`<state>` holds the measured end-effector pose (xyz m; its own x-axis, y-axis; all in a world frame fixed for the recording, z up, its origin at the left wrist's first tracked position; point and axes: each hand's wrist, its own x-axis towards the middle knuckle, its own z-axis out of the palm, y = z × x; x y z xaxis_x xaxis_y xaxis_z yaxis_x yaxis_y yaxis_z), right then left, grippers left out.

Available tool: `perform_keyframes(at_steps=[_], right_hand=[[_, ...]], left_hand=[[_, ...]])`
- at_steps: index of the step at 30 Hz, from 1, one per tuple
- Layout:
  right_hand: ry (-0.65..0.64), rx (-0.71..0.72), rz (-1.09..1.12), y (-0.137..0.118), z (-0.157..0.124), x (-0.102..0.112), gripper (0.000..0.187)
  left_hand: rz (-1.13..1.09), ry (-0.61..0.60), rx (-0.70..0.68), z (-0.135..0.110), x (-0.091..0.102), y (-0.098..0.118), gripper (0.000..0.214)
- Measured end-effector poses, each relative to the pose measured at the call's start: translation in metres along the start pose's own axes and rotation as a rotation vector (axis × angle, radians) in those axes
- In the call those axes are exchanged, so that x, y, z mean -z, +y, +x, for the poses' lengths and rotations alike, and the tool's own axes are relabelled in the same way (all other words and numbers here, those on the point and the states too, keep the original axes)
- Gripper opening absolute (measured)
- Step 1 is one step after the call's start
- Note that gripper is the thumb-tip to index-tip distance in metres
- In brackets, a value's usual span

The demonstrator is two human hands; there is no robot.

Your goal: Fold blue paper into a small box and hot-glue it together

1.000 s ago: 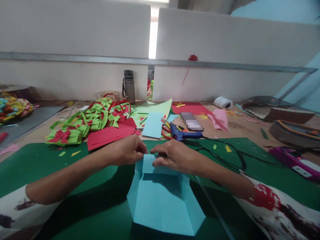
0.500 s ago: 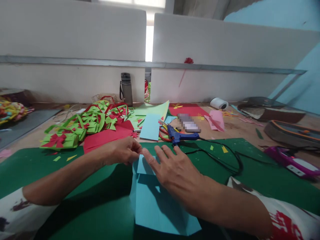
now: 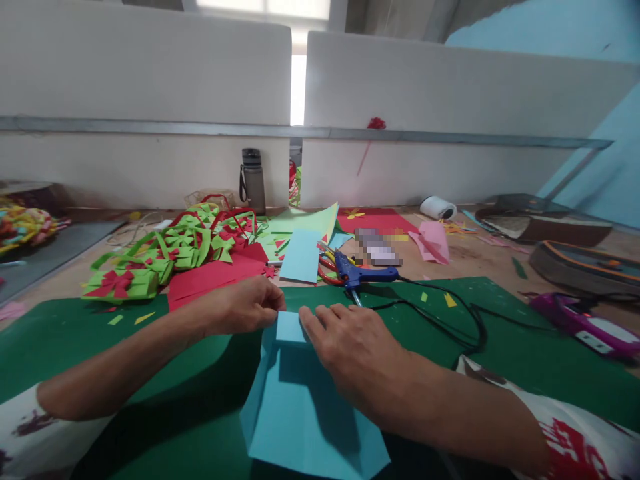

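Note:
A sheet of light blue paper point(image 3: 300, 413), creased and with a strip folded over at its far end, lies on the green mat point(image 3: 210, 400). My left hand point(image 3: 255, 303) pinches the far left corner of that fold, fingers closed. Over the right part of the fold rests my right hand point(image 3: 345, 340), its fingers bent and close together along the paper's far edge. Its fingertips and the far right corner are hidden, so whether it grips the paper cannot be made out fully. The near end of the sheet stands a little open, sides flaring out.
Beyond my hands lie a blue glue gun point(image 3: 367, 273) with a black cord, a light blue card point(image 3: 300, 257) and red paper point(image 3: 215, 277). Green paper bags with red bows point(image 3: 125, 283) pile up at left. A purple power strip point(image 3: 585, 323) is at right; a bottle point(image 3: 253, 183) stands behind.
My right hand's fingers have curled down from a raised, spread pose onto the fold. The near end of the blue paper has shifted left and its left side spreads wider.

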<state>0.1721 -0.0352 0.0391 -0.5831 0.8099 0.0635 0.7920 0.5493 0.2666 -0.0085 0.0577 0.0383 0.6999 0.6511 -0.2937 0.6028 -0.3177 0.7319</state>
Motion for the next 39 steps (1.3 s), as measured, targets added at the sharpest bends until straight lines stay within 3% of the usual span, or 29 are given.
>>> perform_keyframes(at_steps=[4, 10, 13, 18, 21, 27, 31, 34, 36, 39], right_hand=[[-0.03, -0.025, 0.065, 0.006, 0.002, 0.005, 0.021], [-0.066, -0.089, 0.088, 0.015, 0.01, 0.008, 0.025], [-0.052, -0.09, 0.119, 0.018, 0.011, 0.006, 0.026], [0.03, -0.077, 0.145, 0.018, 0.009, 0.002, 0.019], [0.075, -0.097, 0.196, 0.019, 0.01, 0.0, 0.019], [0.125, -0.283, 0.689, 0.032, 0.01, -0.001, 0.058], [0.04, -0.283, 0.961, 0.041, 0.01, -0.008, 0.05], [0.018, -0.247, 1.091, 0.044, 0.011, -0.013, 0.028], [0.056, -0.249, 1.148, 0.044, 0.013, -0.014, 0.016], [0.142, -0.349, 1.233, 0.043, 0.014, -0.015, 0.017]], left_hand=[[0.035, -0.006, -0.014, -0.001, -0.002, 0.002, 0.012], [-0.038, -0.021, -0.062, -0.006, -0.002, 0.011, 0.024], [-0.033, 0.039, -0.068, -0.006, -0.004, 0.012, 0.037], [0.07, 0.045, -0.074, -0.003, -0.013, 0.004, 0.009], [0.08, 0.073, -0.07, -0.002, -0.016, 0.002, 0.013], [0.097, 0.114, -0.033, 0.0, -0.008, 0.003, 0.009], [0.074, 0.108, -0.033, 0.003, -0.002, -0.002, 0.008], [0.061, 0.103, -0.044, 0.003, 0.0, -0.004, 0.008], [0.05, 0.103, -0.051, 0.002, 0.003, -0.003, 0.008], [0.034, 0.102, -0.064, 0.001, 0.007, -0.001, 0.01]])
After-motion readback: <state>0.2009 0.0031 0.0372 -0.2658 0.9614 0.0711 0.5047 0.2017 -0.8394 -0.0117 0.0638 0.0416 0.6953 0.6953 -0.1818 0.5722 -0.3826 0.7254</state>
